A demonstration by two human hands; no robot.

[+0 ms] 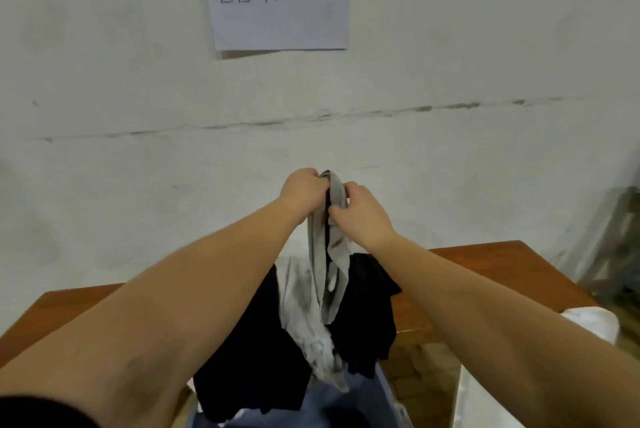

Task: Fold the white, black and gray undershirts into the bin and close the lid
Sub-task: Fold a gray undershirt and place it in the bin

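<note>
Both hands are raised above the table [485, 254], the left hand [299, 192] and right hand [360, 209] each pinched shut on the top of the gray undershirt [320, 254], likely to find its shoulders before folding. Black undershirts [252, 351] hang tangled below it, over the bin [381, 403]. Bare table lies to the right.

My left hand [300, 192] and right hand [360, 211] grip the soft gray cotton undershirt [323, 254], lifted above the brown wooden table [485, 264], over crumpled black undershirts [372, 309].
</note>
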